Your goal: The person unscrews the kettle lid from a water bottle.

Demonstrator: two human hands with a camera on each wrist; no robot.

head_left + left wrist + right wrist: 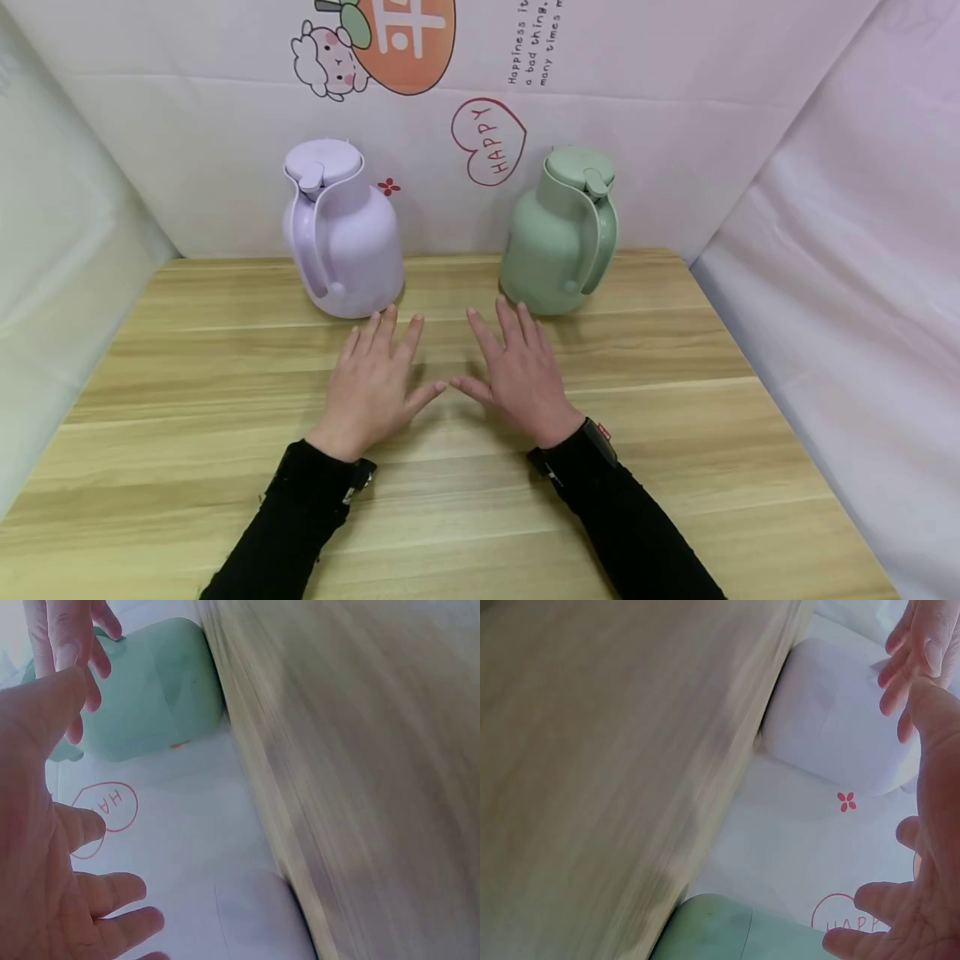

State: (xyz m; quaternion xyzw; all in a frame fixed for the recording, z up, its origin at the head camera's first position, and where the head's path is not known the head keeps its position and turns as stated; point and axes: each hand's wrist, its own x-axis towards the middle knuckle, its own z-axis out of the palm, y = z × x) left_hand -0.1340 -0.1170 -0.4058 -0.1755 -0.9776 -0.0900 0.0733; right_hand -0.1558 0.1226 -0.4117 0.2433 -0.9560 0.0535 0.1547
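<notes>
A lilac thermal jug (356,246) stands upright at the back left of the wooden table, its handle towards the front left. To its right stands a sage-green jug (551,246) of the same shape, handle to the front right. In the head view my left hand (371,383) is spread palm down, fingertips just in front of the lilac jug. My right hand (521,371) is spread likewise before the green jug. The thumbs nearly meet. Both wrist views show the palms above the tabletop; neither hand holds anything. Part of the green jug (154,690) is behind fingers in the left wrist view.
The wood-grain table (450,517) spreads beneath both arms. Behind the jugs rises a white printed cloth (225,158) with a red heart (489,142) on it. More white cloth (847,292) hangs along the right side, and also along the left.
</notes>
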